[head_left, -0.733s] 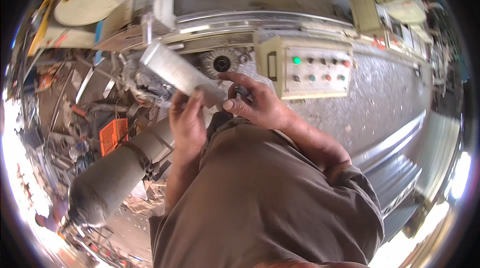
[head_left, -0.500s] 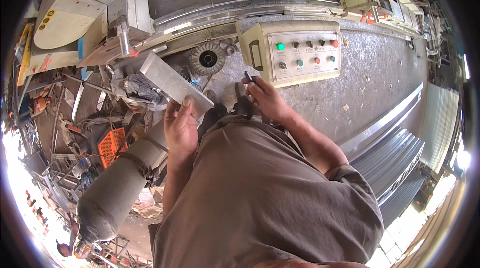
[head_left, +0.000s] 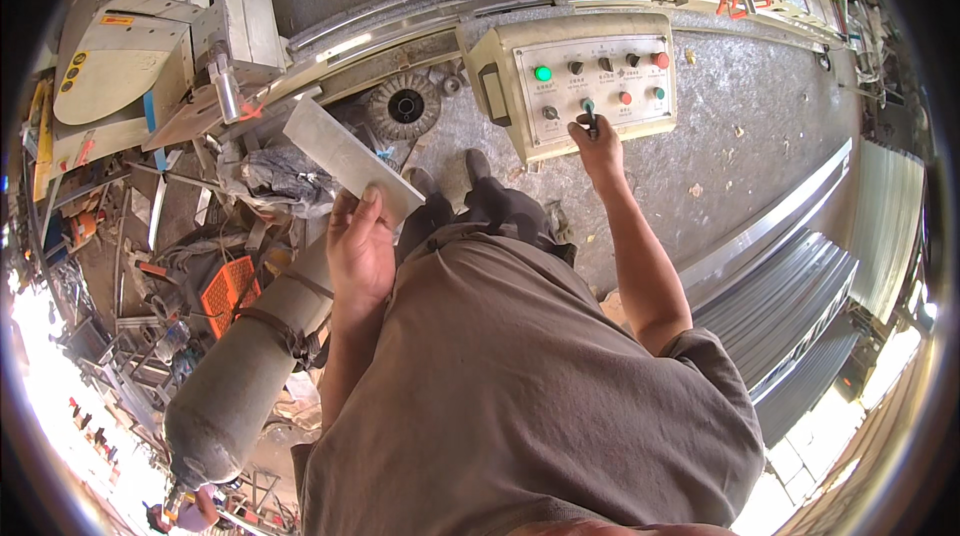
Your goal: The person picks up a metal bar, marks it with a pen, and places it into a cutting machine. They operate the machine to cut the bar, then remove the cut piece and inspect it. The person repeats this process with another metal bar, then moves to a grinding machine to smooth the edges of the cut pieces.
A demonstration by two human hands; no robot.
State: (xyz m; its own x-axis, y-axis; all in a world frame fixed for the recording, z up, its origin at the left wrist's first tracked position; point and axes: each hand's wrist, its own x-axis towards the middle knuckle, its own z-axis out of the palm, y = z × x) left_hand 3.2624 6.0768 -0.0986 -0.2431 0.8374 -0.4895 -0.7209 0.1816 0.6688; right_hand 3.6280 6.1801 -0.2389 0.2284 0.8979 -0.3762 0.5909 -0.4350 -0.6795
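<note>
My left hand [head_left: 361, 248] is closed on the near end of a flat, narrow metal plate [head_left: 340, 154], its thumb lying on top. The plate slants up and to the left, apart from the machine. Out in front, my right hand [head_left: 602, 148] reaches the lower edge of a beige control box [head_left: 560, 143]. Between its fingers is a short, dark pen-like stick [head_left: 592, 122], whose tip lies over a button in the lower row. Whether the tip or a finger presses that button I cannot tell. A green button [head_left: 543, 73] glows at the upper left of the panel.
A long machine bed [head_left: 440, 11] runs across the far side. At the left lie a large grey gas cylinder [head_left: 235, 386], an orange crate [head_left: 229, 292] and metal scrap. Behind my feet's left side sits a round ribbed part [head_left: 385, 106]. Long metal profiles [head_left: 780, 321] are stacked at the right.
My right hand has moved forward and right from near my waist to the control box, carrying the dark stick. My left hand still holds the metal plate in nearly the same place.
</note>
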